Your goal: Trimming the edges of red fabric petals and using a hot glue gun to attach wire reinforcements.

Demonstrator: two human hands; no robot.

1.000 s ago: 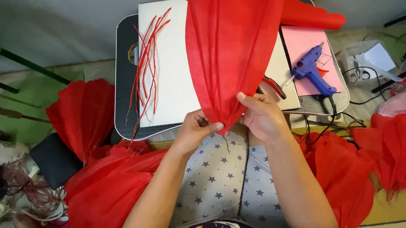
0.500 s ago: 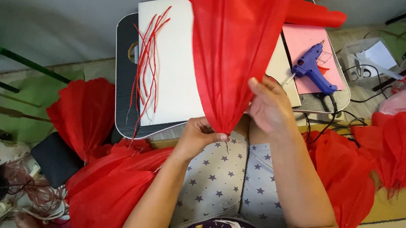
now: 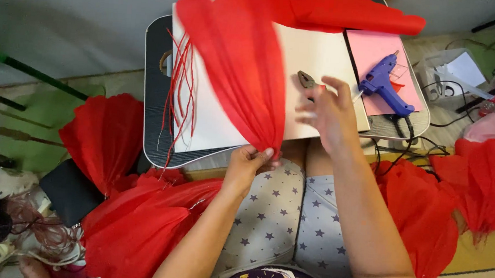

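Observation:
My left hand (image 3: 248,163) pinches the gathered narrow end of a fanned red tissue paper piece (image 3: 235,58), which leans up and to the left over the lap table. My right hand (image 3: 328,114) is off the paper, fingers spread and holding nothing, hovering over the white board (image 3: 315,57) close to the pliers (image 3: 307,79). A bundle of thin red wires (image 3: 179,89) lies on the board's left side. A blue glue gun (image 3: 381,83) rests on a pink sheet (image 3: 373,49) at the right.
Gathered red paper pieces lie around my lap: one at the left (image 3: 107,136), one in front (image 3: 139,229), two at the right (image 3: 420,212) (image 3: 488,176). The dark lap table (image 3: 154,93) holds the board. Cables (image 3: 424,147) trail right; green sticks (image 3: 28,71) lie left.
My right hand let go of the paper's gathered end and moved up over the board. The red paper swung left, held by my left hand alone, uncovering the pliers.

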